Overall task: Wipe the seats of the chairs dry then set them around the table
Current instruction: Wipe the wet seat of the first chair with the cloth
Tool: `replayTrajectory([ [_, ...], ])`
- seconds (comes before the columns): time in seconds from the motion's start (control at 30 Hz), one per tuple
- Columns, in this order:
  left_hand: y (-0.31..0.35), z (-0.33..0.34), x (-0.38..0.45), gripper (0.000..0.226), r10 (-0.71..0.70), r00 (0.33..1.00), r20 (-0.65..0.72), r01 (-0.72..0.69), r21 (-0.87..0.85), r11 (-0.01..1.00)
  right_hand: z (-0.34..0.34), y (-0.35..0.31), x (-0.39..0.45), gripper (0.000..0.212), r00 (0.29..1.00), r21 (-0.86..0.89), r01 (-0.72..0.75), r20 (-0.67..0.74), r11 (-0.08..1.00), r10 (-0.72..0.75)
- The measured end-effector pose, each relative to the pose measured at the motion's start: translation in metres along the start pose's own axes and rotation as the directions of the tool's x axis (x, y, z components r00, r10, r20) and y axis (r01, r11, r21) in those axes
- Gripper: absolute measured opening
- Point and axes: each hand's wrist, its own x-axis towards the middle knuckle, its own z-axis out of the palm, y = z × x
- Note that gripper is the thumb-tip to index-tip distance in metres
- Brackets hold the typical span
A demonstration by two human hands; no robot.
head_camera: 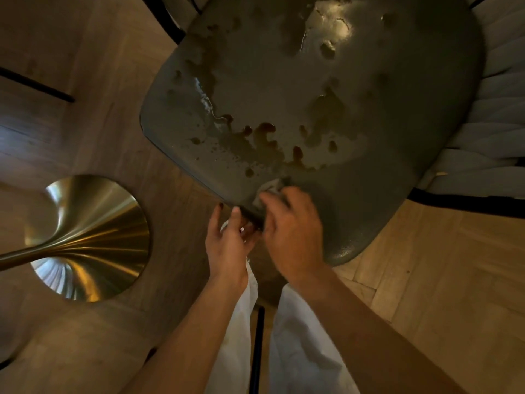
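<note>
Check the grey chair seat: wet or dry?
Wet. The grey chair seat shows puddles and droplets; right hand presses a cloth at its near edge.

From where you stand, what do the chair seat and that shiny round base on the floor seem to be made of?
Chair seat: likely moulded plastic or coated, grey-green, faintly pebbled; water pools on it rather than soaking in. Round base: probably brushed brass-toned metal, with streaky golden reflections.

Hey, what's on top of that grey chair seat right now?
Puddles and droplets cover the chair seat. At its near edge the right hand presses a cloth, which hides the seat beneath.
</note>
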Motion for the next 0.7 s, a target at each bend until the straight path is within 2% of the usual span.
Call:
replayTrajectory([
  [0.1,0.003,0.002,-0.006,0.03,-0.031,0.999,-0.029,0.028,-0.086,0.996,0.019,-0.019,-0.002,0.031,0.966,-0.034,0.211,0.158,0.977,-0.204],
  [0.2,0.005,0.008,-0.012,0.036,-0.084,0.995,-0.049,0.074,-0.186,0.98,0.022,-0.02,0.003,0.035,0.95,-0.081,0.266,0.193,0.961,-0.247],
  [0.3,0.005,0.012,-0.012,0.036,-0.039,0.997,-0.059,0.035,-0.067,0.997,0.011,-0.009,0.004,0.038,0.949,-0.148,0.277,0.197,0.949,-0.246],
  [0.33,0.004,0.012,-0.011,0.044,-0.009,0.999,-0.051,0.009,-0.005,1.0,0.004,-0.003,0.004,0.037,0.957,-0.159,0.261,0.175,0.952,-0.233],
  [0.4,0.002,0.012,-0.01,0.068,0.045,0.999,-0.018,-0.044,0.088,0.995,-0.011,0.014,0.009,0.032,0.981,-0.168,0.181,0.101,0.969,-0.166],
  [0.47,-0.002,0.014,-0.009,0.081,0.104,0.994,-0.014,-0.098,0.238,0.966,-0.029,0.04,0.018,0.035,0.999,-0.161,0.053,-0.002,0.986,-0.054],
  [0.53,-0.005,0.018,-0.009,0.081,0.152,0.988,-0.036,-0.132,0.326,0.936,-0.048,0.072,0.029,0.042,0.992,-0.146,-0.082,-0.11,0.986,0.066],
  [0.7,-0.007,0.025,-0.009,0.085,0.228,0.973,-0.026,-0.209,0.307,0.928,-0.094,0.139,0.055,0.036,0.912,-0.127,-0.355,-0.264,0.926,0.314],
])
